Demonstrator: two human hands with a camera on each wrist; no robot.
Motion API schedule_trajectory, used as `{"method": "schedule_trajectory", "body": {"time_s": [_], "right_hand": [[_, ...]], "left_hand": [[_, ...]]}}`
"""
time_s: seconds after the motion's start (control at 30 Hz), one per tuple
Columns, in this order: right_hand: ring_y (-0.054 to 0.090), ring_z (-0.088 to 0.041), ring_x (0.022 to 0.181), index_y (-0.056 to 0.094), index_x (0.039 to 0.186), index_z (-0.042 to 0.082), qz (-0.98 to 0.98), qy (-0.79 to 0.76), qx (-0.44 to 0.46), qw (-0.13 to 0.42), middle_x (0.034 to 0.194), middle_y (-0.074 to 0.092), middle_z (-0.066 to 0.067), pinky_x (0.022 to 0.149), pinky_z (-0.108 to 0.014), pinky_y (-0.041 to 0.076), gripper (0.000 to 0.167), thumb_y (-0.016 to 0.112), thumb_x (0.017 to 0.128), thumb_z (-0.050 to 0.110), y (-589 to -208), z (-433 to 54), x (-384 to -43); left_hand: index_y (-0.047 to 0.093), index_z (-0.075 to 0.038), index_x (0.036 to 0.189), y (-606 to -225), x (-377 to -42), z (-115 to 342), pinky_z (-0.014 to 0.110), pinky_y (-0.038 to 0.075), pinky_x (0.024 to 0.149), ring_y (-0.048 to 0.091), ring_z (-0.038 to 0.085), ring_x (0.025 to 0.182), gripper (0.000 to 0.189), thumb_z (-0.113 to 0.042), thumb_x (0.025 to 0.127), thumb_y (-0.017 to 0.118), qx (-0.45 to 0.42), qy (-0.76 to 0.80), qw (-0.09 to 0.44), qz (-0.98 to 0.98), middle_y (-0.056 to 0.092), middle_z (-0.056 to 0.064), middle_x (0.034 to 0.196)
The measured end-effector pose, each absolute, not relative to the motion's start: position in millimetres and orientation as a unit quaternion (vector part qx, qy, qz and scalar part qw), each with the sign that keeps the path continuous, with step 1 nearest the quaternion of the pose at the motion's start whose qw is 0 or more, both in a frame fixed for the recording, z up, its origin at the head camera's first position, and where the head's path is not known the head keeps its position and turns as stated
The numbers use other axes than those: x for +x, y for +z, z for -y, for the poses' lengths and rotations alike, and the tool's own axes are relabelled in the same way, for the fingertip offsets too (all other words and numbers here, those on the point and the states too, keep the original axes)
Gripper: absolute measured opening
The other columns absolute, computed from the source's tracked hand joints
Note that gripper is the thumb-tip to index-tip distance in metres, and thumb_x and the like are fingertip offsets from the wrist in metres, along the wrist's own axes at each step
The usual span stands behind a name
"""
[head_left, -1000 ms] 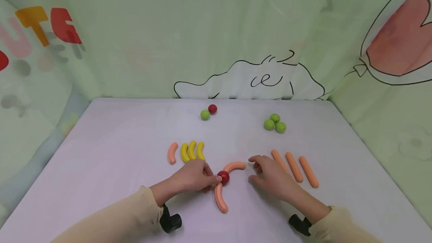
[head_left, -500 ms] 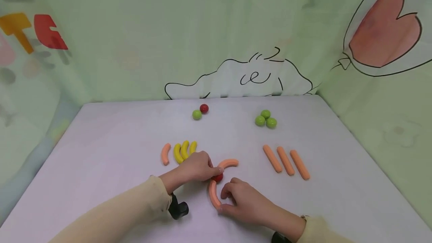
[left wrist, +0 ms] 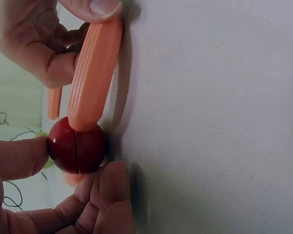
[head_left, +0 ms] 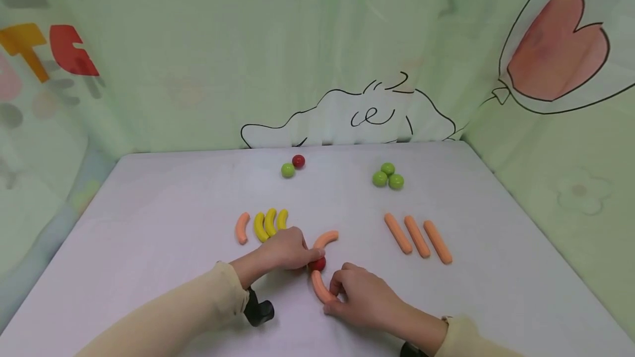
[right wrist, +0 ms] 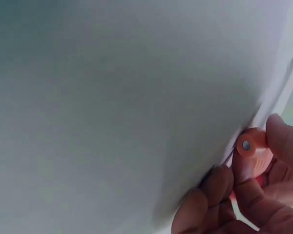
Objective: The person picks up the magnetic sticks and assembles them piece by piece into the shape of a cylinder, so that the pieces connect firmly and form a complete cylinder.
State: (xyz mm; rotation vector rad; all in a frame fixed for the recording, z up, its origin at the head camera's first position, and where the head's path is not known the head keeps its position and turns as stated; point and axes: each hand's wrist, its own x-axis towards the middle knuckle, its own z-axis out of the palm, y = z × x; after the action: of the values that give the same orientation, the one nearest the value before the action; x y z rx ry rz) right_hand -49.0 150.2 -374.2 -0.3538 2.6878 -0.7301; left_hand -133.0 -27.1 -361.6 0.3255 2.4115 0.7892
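Left grip [head_left: 288, 249] pinches a red ball [left wrist: 78, 148] — right grip [head_left: 364, 296], a curved stick [left wrist: 94, 78].

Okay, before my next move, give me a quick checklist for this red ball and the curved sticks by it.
1. Left grip pinches the red ball: ok.
2. Right grip pinches the near curved stick: ok.
3. Near curved stick's end meets the ball: ok, they appear to touch.
4. Far curved stick meets the ball: cannot tell, the left grip covers that spot.
5. A grip free for another piece: not ok, both are occupied.
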Motion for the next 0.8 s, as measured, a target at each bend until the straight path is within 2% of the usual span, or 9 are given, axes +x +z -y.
{"method": "schedule_trajectory", "body": {"time_s": [0.2, 0.37, 0.53, 0.67, 0.73, 0.8], "right_hand": [[0.047, -0.01, 0.07, 0.065, 0.084, 0.015, -0.942, -0.251, -0.151, 0.163, 0.077, 0.052, 0.005, 0.061, -0.025, 0.039, 0.021, 0.085, 0.081, 0.022, -370, -175, -53], [0.045, -0.005, 0.072, 0.067, 0.088, 0.019, -0.936, -0.241, -0.195, 0.166, 0.078, 0.052, 0.01, 0.062, -0.022, 0.04, 0.018, 0.084, 0.083, 0.021, -368, -198, -63], [0.048, -0.001, 0.075, 0.07, 0.093, 0.021, -0.925, -0.229, -0.242, 0.185, 0.083, 0.056, 0.012, 0.066, -0.021, 0.045, 0.015, 0.082, 0.085, 0.023, -367, -216, -76], [0.049, 0.0, 0.077, 0.072, 0.095, 0.019, -0.924, -0.221, -0.25, 0.189, 0.086, 0.058, 0.012, 0.068, -0.02, 0.048, 0.013, 0.081, 0.086, 0.02, -365, -223, -84], [0.05, 0.0, 0.077, 0.073, 0.096, 0.018, -0.927, -0.212, -0.254, 0.177, 0.087, 0.058, 0.011, 0.067, -0.021, 0.048, 0.014, 0.081, 0.085, 0.018, -364, -225, -86], [0.05, 0.0, 0.076, 0.073, 0.097, 0.018, -0.932, -0.2, -0.255, 0.165, 0.086, 0.058, 0.011, 0.067, -0.021, 0.049, 0.014, 0.081, 0.085, 0.017, -363, -225, -86]], "left_hand": [[0.057, -0.008, 0.064, -360, -136, 28, 0.024, 0.024, 0.049, 0.037, 0.013, 0.047, 0.047, -0.042, 0.095, 0.07, 0.127, 0.285, 0.285, -0.906, 0.042, -0.001, 0.051], [0.062, -0.008, 0.075, -367, -143, 22, 0.025, 0.031, 0.052, 0.043, 0.015, 0.052, 0.04, -0.042, 0.095, 0.069, 0.127, 0.284, 0.251, -0.917, 0.046, 0.0, 0.057], [0.062, -0.003, 0.08, -375, -146, 15, 0.025, 0.03, 0.052, 0.042, 0.016, 0.052, 0.038, -0.037, 0.096, 0.069, 0.12, 0.27, 0.231, -0.927, 0.044, 0.002, 0.059], [0.057, 0.0, 0.091, -376, -145, 17, 0.025, 0.031, 0.052, 0.043, 0.017, 0.053, 0.031, -0.029, 0.095, 0.068, 0.103, 0.267, 0.233, -0.929, 0.046, 0.004, 0.063], [0.057, 0.0, 0.089, -377, -143, 20, 0.025, 0.031, 0.051, 0.043, 0.017, 0.052, 0.027, -0.025, 0.094, 0.066, 0.096, 0.271, 0.238, -0.928, 0.047, 0.004, 0.061], [0.059, 0.0, 0.08, -378, -141, 24, 0.025, 0.029, 0.051, 0.042, 0.016, 0.051, 0.025, -0.022, 0.093, 0.063, 0.096, 0.278, 0.246, -0.923, 0.048, 0.004, 0.058]]}}
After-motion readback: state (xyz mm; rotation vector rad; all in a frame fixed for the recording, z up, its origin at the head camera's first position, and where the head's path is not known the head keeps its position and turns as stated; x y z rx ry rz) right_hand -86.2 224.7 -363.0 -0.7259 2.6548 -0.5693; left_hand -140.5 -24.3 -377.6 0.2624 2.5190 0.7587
